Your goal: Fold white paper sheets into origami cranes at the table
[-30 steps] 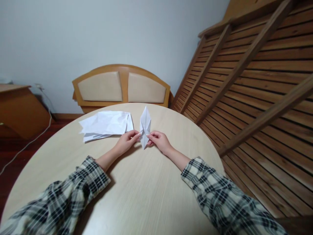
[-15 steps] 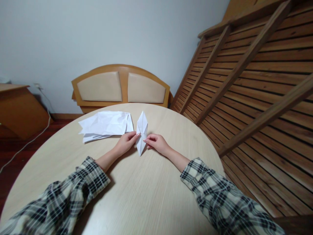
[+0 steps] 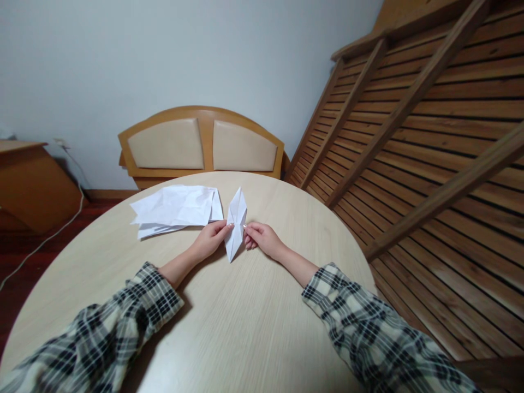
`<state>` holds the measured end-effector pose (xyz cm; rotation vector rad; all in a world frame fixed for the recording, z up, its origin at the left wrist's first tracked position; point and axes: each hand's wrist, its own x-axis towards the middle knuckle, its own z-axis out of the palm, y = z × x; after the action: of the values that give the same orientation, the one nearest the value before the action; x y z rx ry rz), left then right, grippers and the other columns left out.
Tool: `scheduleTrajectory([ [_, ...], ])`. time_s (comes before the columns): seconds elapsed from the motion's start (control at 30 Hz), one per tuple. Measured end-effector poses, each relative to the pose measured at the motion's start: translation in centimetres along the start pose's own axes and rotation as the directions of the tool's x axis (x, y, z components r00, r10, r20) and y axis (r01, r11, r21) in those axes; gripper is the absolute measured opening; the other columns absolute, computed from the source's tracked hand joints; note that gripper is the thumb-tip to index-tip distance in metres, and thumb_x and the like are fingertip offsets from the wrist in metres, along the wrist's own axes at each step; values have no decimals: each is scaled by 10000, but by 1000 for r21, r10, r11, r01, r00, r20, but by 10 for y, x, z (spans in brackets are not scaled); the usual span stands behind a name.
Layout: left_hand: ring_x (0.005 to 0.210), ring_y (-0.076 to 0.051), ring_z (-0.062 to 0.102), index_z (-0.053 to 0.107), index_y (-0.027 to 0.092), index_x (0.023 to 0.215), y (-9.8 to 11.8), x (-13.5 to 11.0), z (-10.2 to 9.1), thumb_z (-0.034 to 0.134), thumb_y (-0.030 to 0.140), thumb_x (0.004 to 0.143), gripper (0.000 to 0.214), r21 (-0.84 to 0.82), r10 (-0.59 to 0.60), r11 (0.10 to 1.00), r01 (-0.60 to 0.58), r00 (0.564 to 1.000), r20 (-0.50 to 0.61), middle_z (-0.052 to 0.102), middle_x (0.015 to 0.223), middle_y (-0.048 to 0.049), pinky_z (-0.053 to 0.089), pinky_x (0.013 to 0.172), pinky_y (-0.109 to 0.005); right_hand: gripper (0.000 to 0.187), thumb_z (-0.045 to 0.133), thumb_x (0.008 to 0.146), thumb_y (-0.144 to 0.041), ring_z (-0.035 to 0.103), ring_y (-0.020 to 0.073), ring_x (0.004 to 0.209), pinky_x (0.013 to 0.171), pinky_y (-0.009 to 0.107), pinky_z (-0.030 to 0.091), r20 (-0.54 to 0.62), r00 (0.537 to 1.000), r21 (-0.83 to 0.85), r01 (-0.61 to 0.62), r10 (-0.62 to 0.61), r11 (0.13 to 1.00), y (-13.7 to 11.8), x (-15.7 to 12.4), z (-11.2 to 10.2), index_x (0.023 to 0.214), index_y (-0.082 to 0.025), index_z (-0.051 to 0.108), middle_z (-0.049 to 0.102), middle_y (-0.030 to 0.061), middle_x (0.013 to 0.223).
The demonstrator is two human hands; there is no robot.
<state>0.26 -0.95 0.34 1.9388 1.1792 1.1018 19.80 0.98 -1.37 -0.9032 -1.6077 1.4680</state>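
A white folded paper [image 3: 236,210], long and pointed at both ends with a crease down its middle, is held between my two hands over the round table [image 3: 245,327]. My left hand [image 3: 210,238] pinches its left edge near the middle, thumb on top. On the opposite edge, my right hand [image 3: 264,239] grips the paper between thumb and forefinger, its other fingers curled beneath. The fingers behind the paper are partly hidden. Just left of the folded paper lies a stack of white paper sheets [image 3: 174,204], uneven at the edges.
A wooden headboard [image 3: 208,142] with beige pads stands behind the table. Slatted wooden panels [image 3: 409,180] lean along the right side. At the far left are a wooden desk [image 3: 36,185] and a white cable [image 3: 49,240] running down to the floor.
My right thumb and fingers have shifted slightly up along the paper's right edge. The paper's lower tip has swung a little to the left. My left hand stays nearly in place.
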Motion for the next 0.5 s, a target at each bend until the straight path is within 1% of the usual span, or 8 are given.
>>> scheduleTrajectory([
  [0.1, 624, -151, 462, 621, 148, 756, 0, 0, 0, 469, 520, 877, 420, 4, -11, 1000, 11, 1000, 17, 523, 639, 13, 389, 593, -256, 344, 626, 835, -513, 555, 84, 474, 467, 195, 476, -31, 999, -3, 32, -32, 999, 0, 0, 0, 767, -189, 534, 556, -50, 550],
  [0.2, 628, -153, 465, 628, 144, 769, -1, -1, 0, 470, 506, 879, 410, 29, -9, 1000, 8, 999, 47, 530, 648, 7, 379, 583, -254, 320, 641, 828, -483, 530, 79, 452, 443, 188, 465, -53, 998, -13, 46, -46, 999, -2, -1, 0, 755, -191, 532, 537, -59, 535],
  [0.3, 625, -152, 456, 619, 147, 749, -1, -1, 0, 462, 494, 887, 405, 73, 1, 997, -6, 998, 70, 518, 647, 6, 360, 564, -249, 299, 662, 812, -457, 538, 78, 459, 442, 184, 467, -63, 998, -8, 28, -28, 1000, -3, -1, 1, 752, -189, 543, 541, -59, 540],
  [0.5, 631, -149, 459, 605, 151, 742, -2, -2, 0, 448, 473, 903, 393, 93, 30, 995, -36, 997, 67, 518, 658, 5, 360, 560, -244, 275, 674, 815, -419, 539, 72, 457, 436, 175, 462, -85, 996, -12, -10, 9, 1000, -7, 0, 3, 748, -189, 539, 540, -62, 546],
])
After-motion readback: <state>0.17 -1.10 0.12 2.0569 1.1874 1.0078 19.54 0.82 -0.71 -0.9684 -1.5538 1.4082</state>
